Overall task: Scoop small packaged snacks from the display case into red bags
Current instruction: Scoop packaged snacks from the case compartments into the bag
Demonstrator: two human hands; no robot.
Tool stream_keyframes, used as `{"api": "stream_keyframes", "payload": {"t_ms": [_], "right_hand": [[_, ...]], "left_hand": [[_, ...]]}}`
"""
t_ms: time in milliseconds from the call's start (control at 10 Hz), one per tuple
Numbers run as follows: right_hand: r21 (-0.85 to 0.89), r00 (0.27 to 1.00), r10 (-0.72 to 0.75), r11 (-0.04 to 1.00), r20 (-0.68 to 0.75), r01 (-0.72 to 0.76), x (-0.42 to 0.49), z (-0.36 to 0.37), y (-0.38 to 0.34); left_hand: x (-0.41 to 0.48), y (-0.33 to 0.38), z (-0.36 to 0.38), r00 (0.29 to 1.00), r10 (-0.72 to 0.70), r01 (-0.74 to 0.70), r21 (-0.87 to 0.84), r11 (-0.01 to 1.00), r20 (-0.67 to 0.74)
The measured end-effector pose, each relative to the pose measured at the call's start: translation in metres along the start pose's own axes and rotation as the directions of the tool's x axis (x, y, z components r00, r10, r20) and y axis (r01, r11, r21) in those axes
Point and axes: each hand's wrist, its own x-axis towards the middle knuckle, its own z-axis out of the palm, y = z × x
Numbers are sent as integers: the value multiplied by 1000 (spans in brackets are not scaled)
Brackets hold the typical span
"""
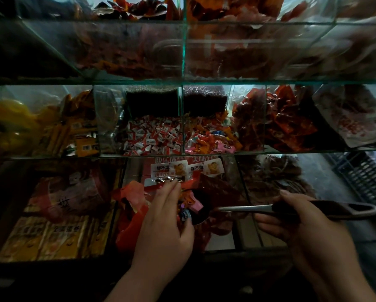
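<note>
My right hand (291, 216) grips the dark handle of a metal scoop (246, 208). Its bowl lies level to the left, over the mouth of a red bag (132, 201). Small colourful wrapped snacks (190, 203) sit in the bowl. My left hand (165, 219) holds the red bag's rim, fingers stretched forward, and hides part of the bowl. The bag hangs in front of the lowest row of the glass display case (182, 155). In the middle row are a compartment of red-and-white wrapped candies (154, 136) and one of mixed pink and orange candies (209, 138).
Glass dividers split the case into several compartments. Orange packets (80, 127) and yellow items (10, 118) lie at middle left, red packets (287, 125) at middle right. Yellow boxes (52, 236) fill the lower left. A dark plastic crate (365, 177) stands at the right.
</note>
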Motion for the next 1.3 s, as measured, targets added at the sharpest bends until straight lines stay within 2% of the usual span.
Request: {"api": "stream_keyframes", "payload": {"t_ms": [100, 200, 300, 400, 500, 700, 800, 900, 1000, 1100, 1200, 1300], "right_hand": [[16, 1000, -2, 1000, 14, 2, -3, -6, -8], [54, 999, -4, 999, 46, 2, -9, -10, -18], [100, 996, -15, 995, 92, 6, -16, -11, -24], [121, 989, -30, 993, 143, 12, -23, -3, -25], [91, 980, -60, 995, 189, 44, -30, 2, -27], [-13, 959, -47, 998, 279, 53, -33, 0, -33], [54, 977, -103, 994, 188, 94, -32, 3, -41], [39, 981, -83, 996, 176, 78, -18, 5, -46], [146, 970, -219, 968, 109, 203, -13, 8, -56], [274, 947, -314, 919, 70, 284, -2, 19, -63], [208, 925, -380, 907, 21, 367, 31, 35, -56], [-240, 742, -657, 705, 137, 668, 68, 45, -45]], "left_hand": [[11, 4, 4, 998, -30, 24, 95, 995, 54], [20, 7, 6, 994, -60, 49, 124, 991, 88], [22, 11, 10, 995, -22, 12, 104, 995, 94], [24, 14, 16, 999, -2, -3, 105, 994, 50], [30, 13, 17, 1000, -6, 6, 90, 996, -2], [41, 19, 20, 993, 71, -64, 74, 995, -93], [52, 26, 18, 986, 139, -131, 84, 988, -97], [75, 41, 18, 967, 224, -215, 85, 973, -121], [113, 58, 20, 941, 324, -317, 86, 945, -93], [156, 68, 24, 942, 334, -335, 71, 940, 18], [183, 70, 25, 980, 186, -181, -70, 981, 70], [177, 63, 20, 997, 77, -73, -161, 984, 17]]}}
